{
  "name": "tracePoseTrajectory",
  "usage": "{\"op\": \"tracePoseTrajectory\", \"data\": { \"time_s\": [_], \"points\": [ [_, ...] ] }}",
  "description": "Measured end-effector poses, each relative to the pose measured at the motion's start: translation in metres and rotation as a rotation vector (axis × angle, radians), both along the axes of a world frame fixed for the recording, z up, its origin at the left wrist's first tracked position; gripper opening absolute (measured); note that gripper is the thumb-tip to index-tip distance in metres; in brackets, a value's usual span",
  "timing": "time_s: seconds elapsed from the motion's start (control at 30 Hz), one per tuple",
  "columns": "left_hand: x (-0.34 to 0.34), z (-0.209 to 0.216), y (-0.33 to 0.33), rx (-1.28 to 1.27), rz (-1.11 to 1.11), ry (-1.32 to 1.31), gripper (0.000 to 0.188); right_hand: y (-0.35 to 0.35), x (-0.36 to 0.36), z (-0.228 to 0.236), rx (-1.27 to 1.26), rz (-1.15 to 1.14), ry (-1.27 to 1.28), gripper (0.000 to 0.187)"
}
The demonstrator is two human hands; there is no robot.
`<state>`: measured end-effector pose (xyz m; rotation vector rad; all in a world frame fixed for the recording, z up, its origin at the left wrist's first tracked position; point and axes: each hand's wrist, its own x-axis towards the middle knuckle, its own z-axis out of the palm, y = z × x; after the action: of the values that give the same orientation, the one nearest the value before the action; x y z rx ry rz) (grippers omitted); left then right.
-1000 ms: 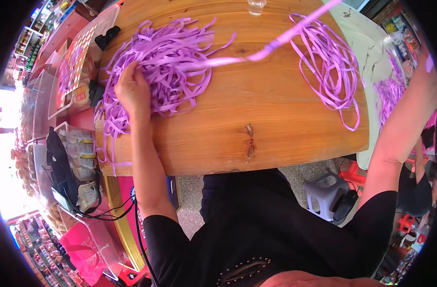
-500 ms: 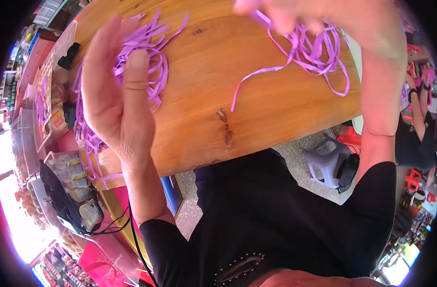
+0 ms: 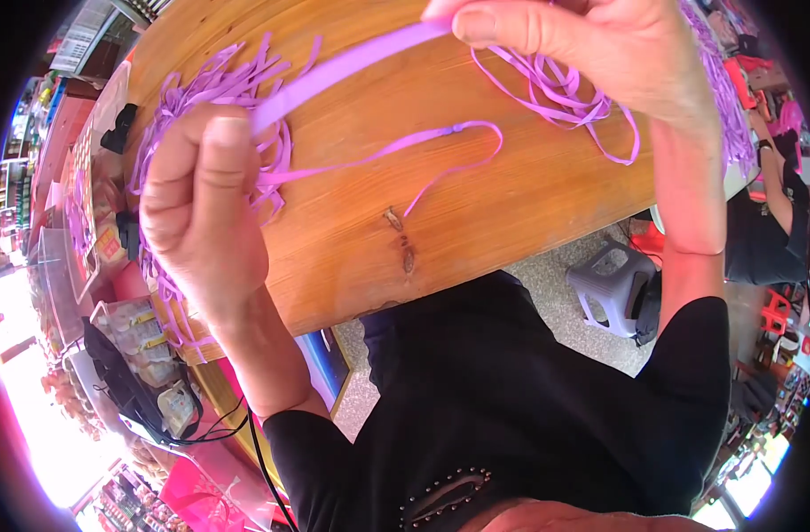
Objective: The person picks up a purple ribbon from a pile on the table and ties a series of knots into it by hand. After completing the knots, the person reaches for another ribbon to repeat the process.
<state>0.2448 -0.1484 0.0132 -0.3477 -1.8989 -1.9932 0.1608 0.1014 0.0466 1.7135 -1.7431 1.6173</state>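
A purple ribbon (image 3: pixel 352 64) is stretched taut between my two hands above the wooden table (image 3: pixel 334 239). My left hand (image 3: pixel 201 186) is closed round one end, thumb pressed on the fingers. At the upper right, my right hand (image 3: pixel 582 53) pinches the other end between thumb and fingers; its upper part is cut off by the frame. Under and beyond my left hand lies a heap of purple ribbons (image 3: pixel 219 86). A loose length with a small knot (image 3: pixel 454 129) runs from near my left hand across the wood. Below my right hand lies a looped pile of ribbon (image 3: pixel 556 102).
Purple strands (image 3: pixel 720 89) hang beyond my right forearm. A grey stool (image 3: pixel 609 284) stands on the floor at right. Clear plastic packets (image 3: pixel 139 328) and black cables (image 3: pixel 223 426) are by the table's left edge. Another person's arm (image 3: pixel 778 177) shows at far right.
My left hand has closed from an open pose and now grips ribbon. A length has come taut between both hands. The knotted strand now trails from the left side instead of the right.
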Motion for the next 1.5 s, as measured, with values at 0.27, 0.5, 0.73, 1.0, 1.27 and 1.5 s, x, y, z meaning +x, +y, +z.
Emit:
{"op": "tracePoseTrajectory", "data": {
  "time_s": [0.27, 0.5, 0.73, 1.0, 1.27, 1.5],
  "points": [
    [-0.013, -0.053, 0.007, -1.346, 0.509, 0.231, 0.03, -0.006, 0.01, -0.064, 0.366, -0.356, -0.328, 0.015],
    [-0.024, -0.054, 0.053, 0.082, -0.211, -0.353, 0.023, -0.02, 0.018, -0.075, 0.259, -0.482, -0.005, 0.022],
    [-0.03, -0.069, 0.056, -0.07, -0.112, -0.385, 0.011, -0.007, 0.014, -0.088, 0.264, -0.67, 0.093, 0.02],
    [-0.032, -0.076, 0.049, -0.132, -0.083, -0.307, 0.008, -0.008, 0.018, -0.058, 0.327, -0.61, -0.135, 0.024],
    [-0.026, -0.062, 0.05, 0.075, -0.239, -0.466, 0.014, -0.01, 0.025, -0.054, 0.427, -0.489, 0.021, 0.028],
    [-0.026, -0.07, 0.053, -0.167, -0.148, -0.265, 0.011, -0.011, 0.023, -0.065, 0.411, -0.583, 0.012, 0.015]
  ]
}}
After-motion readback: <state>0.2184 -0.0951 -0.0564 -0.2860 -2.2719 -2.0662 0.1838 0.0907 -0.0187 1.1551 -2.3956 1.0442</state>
